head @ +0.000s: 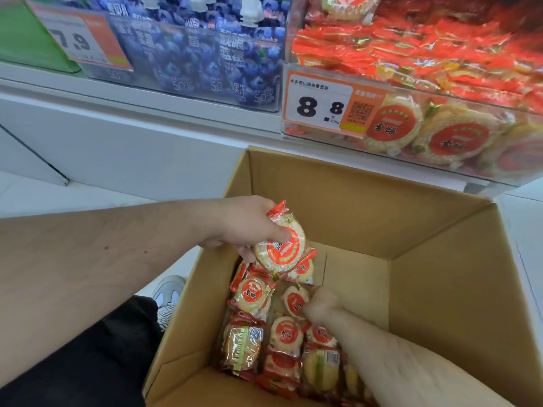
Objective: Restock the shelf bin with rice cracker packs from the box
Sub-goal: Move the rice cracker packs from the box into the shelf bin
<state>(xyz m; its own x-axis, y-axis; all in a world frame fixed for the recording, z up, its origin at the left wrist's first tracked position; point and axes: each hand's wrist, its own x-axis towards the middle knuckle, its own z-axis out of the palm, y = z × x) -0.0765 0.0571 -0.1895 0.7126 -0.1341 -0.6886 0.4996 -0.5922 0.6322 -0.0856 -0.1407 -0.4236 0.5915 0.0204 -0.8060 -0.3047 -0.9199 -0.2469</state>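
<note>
An open cardboard box (pixel 426 259) stands on the floor below the shelf. Several rice cracker packs (pixel 252 298), round crackers in clear wrap with red labels, lie along its bottom left. My left hand (pixel 244 221) holds a stack of packs (pixel 279 248) above the box's left wall, thumb across the top one. My right hand (pixel 321 304) reaches deep into the box and grips a pack (pixel 295 301) lying there; its fingers are blurred. The clear shelf bin (pixel 440 83) at the upper right is piled with the same red packs.
A price tag reading 8.8 (pixel 320 105) hangs on the bin's front. To the left stands a clear bin of blue blueberry jelly pouches (pixel 205 54) with another price tag (pixel 79 39). White shelf base and floor lie behind; my shoe (pixel 169 292) is beside the box.
</note>
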